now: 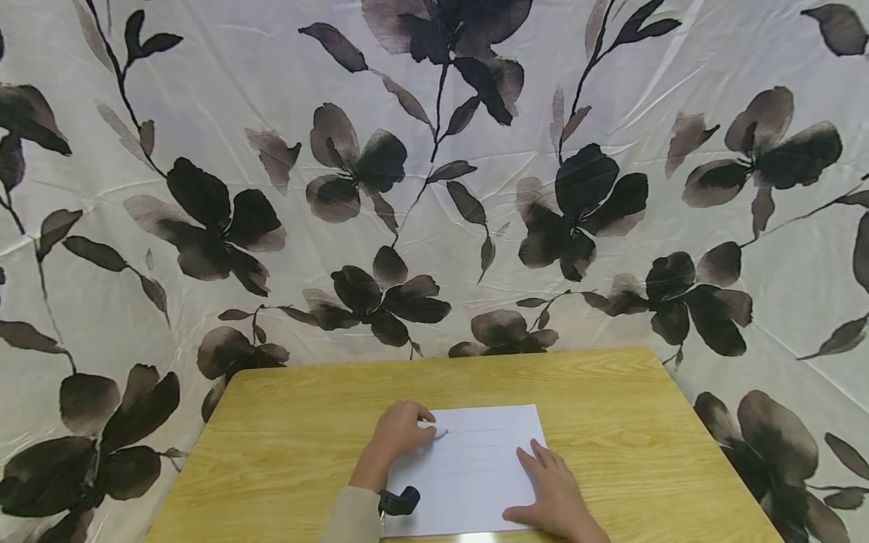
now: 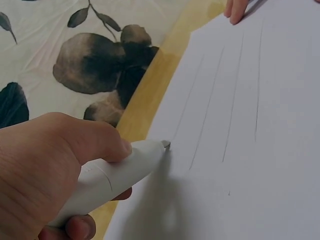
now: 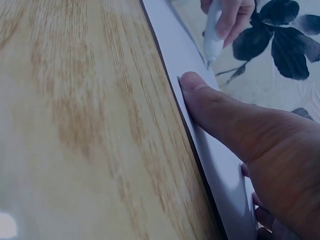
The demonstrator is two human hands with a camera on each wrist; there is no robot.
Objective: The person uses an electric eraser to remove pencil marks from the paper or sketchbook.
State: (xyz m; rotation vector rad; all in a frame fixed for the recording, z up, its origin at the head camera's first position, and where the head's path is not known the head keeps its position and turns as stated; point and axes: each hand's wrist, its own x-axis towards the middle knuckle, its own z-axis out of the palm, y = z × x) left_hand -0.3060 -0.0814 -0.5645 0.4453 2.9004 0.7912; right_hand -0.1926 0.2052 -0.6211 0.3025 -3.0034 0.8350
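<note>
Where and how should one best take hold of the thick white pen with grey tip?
I would grip the thick white pen around its rounded barrel, near the tapering front, coming from behind, thumb above, fingers below, as the bare left hand does: the body slants down to a small grey tip at the white paper sheet.

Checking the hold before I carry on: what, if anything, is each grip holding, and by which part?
The left grip holds the pen by its barrel, near the writing end. The right grip holds nothing; it rests on the paper.
</note>
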